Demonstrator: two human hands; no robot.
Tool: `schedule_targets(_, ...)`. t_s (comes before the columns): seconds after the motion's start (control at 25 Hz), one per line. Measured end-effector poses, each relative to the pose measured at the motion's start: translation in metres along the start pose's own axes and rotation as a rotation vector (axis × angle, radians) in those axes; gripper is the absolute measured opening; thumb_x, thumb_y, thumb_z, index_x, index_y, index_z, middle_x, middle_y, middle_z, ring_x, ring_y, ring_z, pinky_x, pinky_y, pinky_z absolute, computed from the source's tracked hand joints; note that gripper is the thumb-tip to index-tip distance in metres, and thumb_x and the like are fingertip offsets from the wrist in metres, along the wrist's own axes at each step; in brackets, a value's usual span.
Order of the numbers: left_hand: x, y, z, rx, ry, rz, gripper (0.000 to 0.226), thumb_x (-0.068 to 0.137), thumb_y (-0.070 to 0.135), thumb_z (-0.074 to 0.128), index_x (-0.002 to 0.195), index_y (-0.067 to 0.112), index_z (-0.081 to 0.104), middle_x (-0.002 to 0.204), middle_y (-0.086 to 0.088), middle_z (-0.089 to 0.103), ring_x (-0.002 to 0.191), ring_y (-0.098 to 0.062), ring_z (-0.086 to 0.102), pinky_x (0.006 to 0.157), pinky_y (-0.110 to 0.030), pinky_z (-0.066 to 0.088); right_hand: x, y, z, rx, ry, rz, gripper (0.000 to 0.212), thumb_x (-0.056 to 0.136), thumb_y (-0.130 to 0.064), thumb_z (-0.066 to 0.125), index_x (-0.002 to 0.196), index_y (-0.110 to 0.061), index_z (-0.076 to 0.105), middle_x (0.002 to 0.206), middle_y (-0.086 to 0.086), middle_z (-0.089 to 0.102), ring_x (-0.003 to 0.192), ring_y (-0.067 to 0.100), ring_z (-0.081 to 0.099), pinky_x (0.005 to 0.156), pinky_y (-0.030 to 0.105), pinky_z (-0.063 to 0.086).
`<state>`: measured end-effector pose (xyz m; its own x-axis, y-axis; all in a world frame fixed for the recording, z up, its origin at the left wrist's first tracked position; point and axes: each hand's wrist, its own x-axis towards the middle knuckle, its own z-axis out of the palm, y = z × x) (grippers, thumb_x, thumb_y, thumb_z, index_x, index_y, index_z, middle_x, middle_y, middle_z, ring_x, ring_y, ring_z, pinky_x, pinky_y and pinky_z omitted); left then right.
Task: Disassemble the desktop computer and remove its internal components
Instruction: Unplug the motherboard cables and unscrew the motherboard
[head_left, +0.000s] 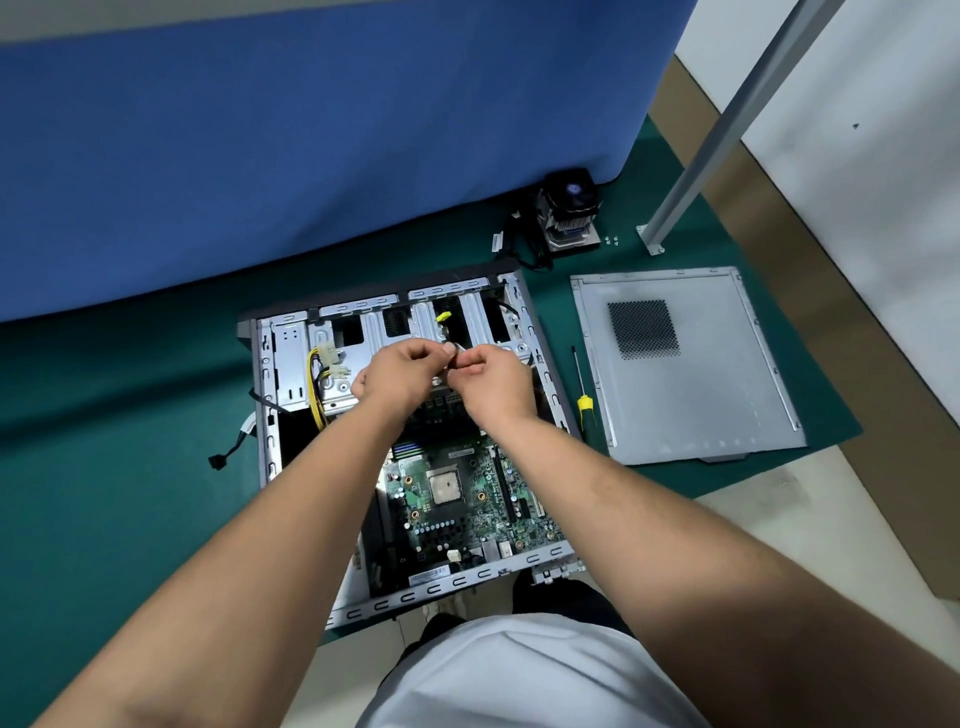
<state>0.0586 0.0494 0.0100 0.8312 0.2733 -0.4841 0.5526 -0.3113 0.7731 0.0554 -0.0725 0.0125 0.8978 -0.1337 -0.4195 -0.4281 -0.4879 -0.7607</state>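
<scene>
Green mat, open computer case at centre — small cable connector pinched between left hand and right hand at 12 o'clock; best pulled straight, wires spared.

Between the left hand and right hand we make out only a sliver of a small connector, perhaps a cable plug; curled fingers hide the rest. Both forearms cover part of the motherboard below the hands.
</scene>
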Motion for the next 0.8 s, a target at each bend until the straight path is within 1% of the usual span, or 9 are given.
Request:
schedule_targets(0.04,0.0,0.0,0.001,0.01,0.012,0.005,0.02,0.087,0.055,0.073,0.077,0.038,0.077,0.083,0.028,0.072,0.106,-0.01,0.063,0.105,-0.05,0.042,0.0,0.0,0.002,-0.022,0.01,-0.01,0.01,0.089,-0.019,0.07,0.082,-0.025,0.066,0.09,-0.001,0.074,0.081,0.02,0.069,0.072,0.029,0.056)
schedule_targets(0.12,0.002,-0.001,0.002,-0.01,-0.004,0.024,0.017,0.088,0.051,0.074,0.077,0.039,0.077,0.086,0.026,0.073,0.105,-0.007,0.064,0.107,-0.05,0.041,0.001,-0.002,0.004,-0.08,0.029,-0.039,0.015,0.091,-0.022,0.065,0.076,-0.023,0.064,0.083,0.0,0.072,0.077,0.023,0.067,0.066,0.029,0.053)
schedule_targets(0.24,0.001,0.001,0.002,-0.051,-0.011,0.03,0.017,0.091,0.048,0.072,0.081,0.034,0.077,0.093,0.018,0.076,0.107,-0.011,0.065,0.109,-0.05,0.039,0.004,-0.004,0.007,-0.119,0.037,-0.058,0.016,0.093,-0.023,0.063,0.077,-0.02,0.063,0.08,0.001,0.071,0.075,0.025,0.065,0.061,0.028,0.049)
schedule_targets(0.36,0.002,0.001,0.001,-0.02,0.03,0.026,0.019,0.096,0.045,0.064,0.082,0.038,0.074,0.1,0.02,0.074,0.112,-0.011,0.062,0.111,-0.049,0.037,0.008,-0.009,0.007,-0.165,0.058,-0.04,0.014,0.093,-0.026,0.066,0.079,-0.023,0.062,0.085,-0.001,0.071,0.075,0.021,0.065,0.054,0.022,0.04)
schedule_targets(0.44,0.003,-0.003,0.0,-0.057,-0.007,0.058,0.018,0.099,0.042,0.061,0.087,0.04,0.074,0.105,0.019,0.073,0.116,-0.013,0.061,0.112,-0.049,0.037,0.013,-0.012,0.003,-0.182,0.072,-0.022,0.017,0.092,-0.033,0.07,0.08,-0.023,0.062,0.086,-0.001,0.07,0.077,0.021,0.065,0.056,0.024,0.04)
schedule_targets(0.52,0.003,-0.007,-0.001,-0.097,-0.033,0.087,0.018,0.101,0.038,0.059,0.092,0.039,0.075,0.104,0.016,0.075,0.115,-0.015,0.063,0.113,-0.05,0.037,0.019,-0.015,0.0,-0.201,0.078,-0.006,0.02,0.091,-0.037,0.071,0.08,-0.021,0.066,0.086,0.001,0.07,0.079,0.024,0.066,0.062,0.027,0.044)
schedule_targets(0.68,0.003,-0.006,0.001,-0.144,0.045,0.067,0.022,0.101,0.033,0.059,0.085,0.039,0.074,0.096,0.019,0.075,0.109,-0.013,0.065,0.114,-0.051,0.036,0.026,-0.022,0.004,-0.233,0.094,0.071,0.017,0.089,-0.037,0.075,0.081,-0.022,0.072,0.092,0.002,0.072,0.086,0.027,0.067,0.064,0.026,0.043)
schedule_targets(0.76,0.005,-0.004,0.002,-0.158,0.081,0.06,0.021,0.1,0.031,0.06,0.085,0.038,0.072,0.095,0.018,0.073,0.105,-0.016,0.066,0.112,-0.054,0.038,0.028,-0.025,0.006,-0.247,0.104,0.099,0.015,0.087,-0.036,0.077,0.084,-0.022,0.074,0.093,0.002,0.073,0.087,0.028,0.067,0.066,0.027,0.044)
schedule_targets(0.8,0.008,-0.003,0.001,-0.126,0.101,0.074,0.018,0.099,0.031,0.06,0.087,0.037,0.071,0.093,0.016,0.073,0.102,-0.019,0.066,0.108,-0.056,0.041,0.028,-0.026,0.007,-0.251,0.107,0.108,0.014,0.087,-0.035,0.077,0.085,-0.022,0.074,0.094,0.002,0.073,0.088,0.028,0.068,0.066,0.027,0.044)
